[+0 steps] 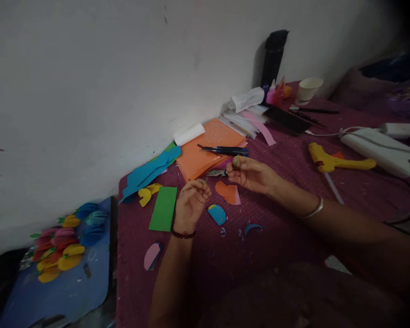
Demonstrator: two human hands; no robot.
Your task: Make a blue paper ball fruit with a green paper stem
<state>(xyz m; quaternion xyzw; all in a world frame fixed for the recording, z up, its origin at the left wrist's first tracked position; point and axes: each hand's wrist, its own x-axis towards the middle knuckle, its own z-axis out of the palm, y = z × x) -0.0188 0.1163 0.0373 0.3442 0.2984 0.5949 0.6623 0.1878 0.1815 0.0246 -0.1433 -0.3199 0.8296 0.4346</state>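
My left hand (192,205) is raised above the table, its fingers pinched together; what lies between the fingertips is too small to make out. My right hand (251,176) pinches a small thin green piece (237,161). Behind the hands, pliers (217,173) lie by an orange stack of sheets (208,148). Beneath and between the hands are an orange cut paper shape (226,192) and a blue folded half-round (217,214). A green paper rectangle (163,208) rests beside my left wrist.
Blue paper strips (152,171) and yellow cut pieces (148,193) lie at the left. A yellow glue gun (338,159), white power strip (382,148) and paper cup (308,90) are at the right. Colourful paper shapes (63,241) sit on a lower blue surface (82,296).
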